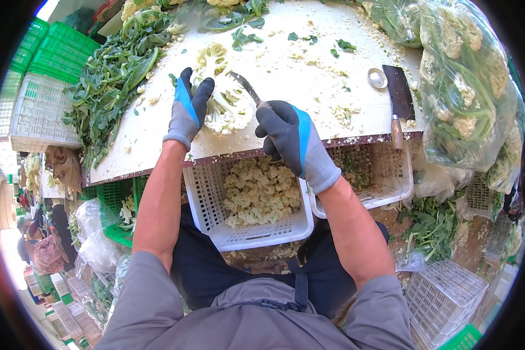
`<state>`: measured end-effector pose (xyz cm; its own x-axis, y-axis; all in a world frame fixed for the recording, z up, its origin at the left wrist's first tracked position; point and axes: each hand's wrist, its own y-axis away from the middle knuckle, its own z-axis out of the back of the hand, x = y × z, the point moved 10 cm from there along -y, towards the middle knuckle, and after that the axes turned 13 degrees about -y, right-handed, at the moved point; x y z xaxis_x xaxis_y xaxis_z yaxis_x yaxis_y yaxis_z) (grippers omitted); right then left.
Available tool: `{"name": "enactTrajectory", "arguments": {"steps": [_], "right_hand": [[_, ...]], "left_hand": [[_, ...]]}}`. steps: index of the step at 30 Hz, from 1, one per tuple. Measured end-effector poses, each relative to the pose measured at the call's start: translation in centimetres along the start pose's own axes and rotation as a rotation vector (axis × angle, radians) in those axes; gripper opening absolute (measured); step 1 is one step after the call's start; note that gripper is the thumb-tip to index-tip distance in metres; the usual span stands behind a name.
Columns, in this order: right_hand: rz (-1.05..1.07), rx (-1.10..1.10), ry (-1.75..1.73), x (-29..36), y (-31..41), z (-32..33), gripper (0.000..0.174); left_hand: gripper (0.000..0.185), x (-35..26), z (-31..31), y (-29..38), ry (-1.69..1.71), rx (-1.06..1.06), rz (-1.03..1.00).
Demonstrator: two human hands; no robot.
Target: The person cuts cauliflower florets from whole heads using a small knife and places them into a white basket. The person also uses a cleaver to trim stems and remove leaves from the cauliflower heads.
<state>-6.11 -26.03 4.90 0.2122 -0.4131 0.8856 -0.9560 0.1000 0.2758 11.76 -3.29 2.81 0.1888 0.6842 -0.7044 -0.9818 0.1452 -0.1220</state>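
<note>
My left hand point(188, 105), in a grey, black and blue work glove, is at the left edge of a cut cauliflower head point(229, 109). Its thumb and fingers are apart; whether they press on the head is hard to see. A curved-blade knife point(246, 86) is gripped in my gloved right hand point(284, 131), its tip pointing up and left over the cauliflower. Just beyond lies another cauliflower piece point(212, 59), cut side showing. Below the table edge, a white plastic crate point(249, 243) holds cauliflower florets point(262, 192).
A cleaver point(399, 94) and a round metal object point(377, 78) lie on the right of the white tabletop point(288, 87). Trimmed leaves point(113, 83) heap along its left side. Bagged cauliflowers point(468, 83) stand at the right, above a second white crate point(389, 175).
</note>
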Motion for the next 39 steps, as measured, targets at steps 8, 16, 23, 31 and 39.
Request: {"name": "enactTrajectory", "arguments": {"steps": [8, 16, 23, 31, 39], "right_hand": [[-0.036, -0.017, 0.016, -1.2, -0.8, -0.9, 0.043], [0.241, -0.063, 0.115, -2.0, -1.2, -1.7, 0.037], [0.113, -0.02, 0.142, -2.7, -2.4, -2.3, 0.043], [-0.178, 0.036, -0.059, -3.2, -5.0, -3.1, 0.038], [-0.221, 0.131, 0.149, -4.9, -2.8, -3.0, 0.048]], "left_hand": [[0.088, -1.4, -1.2, 0.9, -0.144, -0.001, -0.147], [0.086, -0.8, -1.4, 1.4, -0.087, -0.074, -0.152], [0.083, -2.2, -1.1, 2.4, -0.107, -0.115, -0.196], [0.077, -5.3, -0.6, 4.0, -0.35, -0.163, -0.332], [0.068, -1.5, -0.8, 1.7, 0.059, -0.122, -0.091]]}}
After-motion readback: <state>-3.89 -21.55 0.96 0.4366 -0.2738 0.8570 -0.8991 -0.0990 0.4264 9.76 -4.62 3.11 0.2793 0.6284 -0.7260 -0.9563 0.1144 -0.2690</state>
